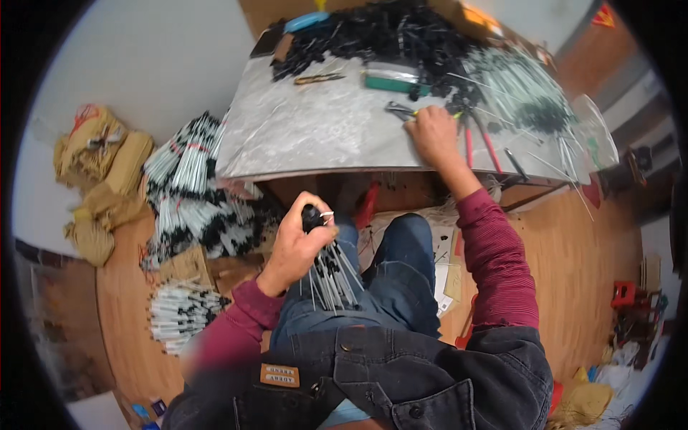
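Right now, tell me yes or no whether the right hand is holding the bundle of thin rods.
No, the left hand grips the bundle of thin rods, while the right hand is at the table.

From your head we look down and forward, fisheye-wide, your denim jacket [444, 373] close along the lower edge, the grey table [287, 136] farther off, floor [573, 258] bending toward both sides!

Charcoal denim jacket [308, 405] with tan rectangular patch [279, 375], flapped chest pocket [444, 408], round dark button [416, 412]; ribbed maroon sleeves [498, 265]; blue jeans [407, 247]; pale-blue shirt [346, 413] beneath
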Motion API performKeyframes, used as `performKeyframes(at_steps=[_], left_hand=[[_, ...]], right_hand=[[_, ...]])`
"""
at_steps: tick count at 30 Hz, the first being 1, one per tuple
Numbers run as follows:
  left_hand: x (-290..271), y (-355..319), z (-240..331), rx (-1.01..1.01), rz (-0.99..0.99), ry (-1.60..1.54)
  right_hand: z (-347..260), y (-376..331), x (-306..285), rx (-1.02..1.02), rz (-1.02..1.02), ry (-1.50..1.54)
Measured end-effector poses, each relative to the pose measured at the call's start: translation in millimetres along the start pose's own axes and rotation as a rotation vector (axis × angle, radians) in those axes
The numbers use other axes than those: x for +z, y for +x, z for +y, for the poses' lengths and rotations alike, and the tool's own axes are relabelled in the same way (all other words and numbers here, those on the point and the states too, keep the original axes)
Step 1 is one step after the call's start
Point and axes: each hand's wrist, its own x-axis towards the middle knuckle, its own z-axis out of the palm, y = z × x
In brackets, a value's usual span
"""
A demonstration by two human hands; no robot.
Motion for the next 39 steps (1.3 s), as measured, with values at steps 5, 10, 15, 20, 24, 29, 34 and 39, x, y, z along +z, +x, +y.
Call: performKeyframes(at_steps=[5,10,15,20,24,29,34,39], left_hand=[[-4.9,2.9,-2.1,0.027,-0.031,0.020],[-1.0,4.1,2.2,-0.015,-0.039,0.053],[7.9,4.7,7.1,0.011,-0.119,0.046],[12.9,4.5,5.2,0.004,-0.147,0.047],[16.1,3.0,8.2,0.011,-0.139,0.101],[12.3,2.9,6.9,-0.022,-0.138,0.093],[12.9,2.6,5.6,-0.002,-0.137,0.075],[12.1,2.1,4.9,-0.014,-0.137,0.072]], right_hand=[[3.3,12.3,-49.7,0.326,-0.282,0.604],[-36.1,-53.1,-89.2,0.426,-0.363,1.761],[-68.6,-100.1,-120.0,-0.257,-0.237,0.769],[-71.0,-93.8,-130.1,-0.573,-0.090,0.122],[-71.2,-89.2,-135.1,-0.617,-0.031,-0.003],[-72.3,-88.5,-135.0,-0.611,-0.051,-0.036],[-71.5,-92.7,-137.5,-0.615,-0.124,-0.118],[-75.4,-92.0,-139.3,-0.633,-0.043,-0.081]])
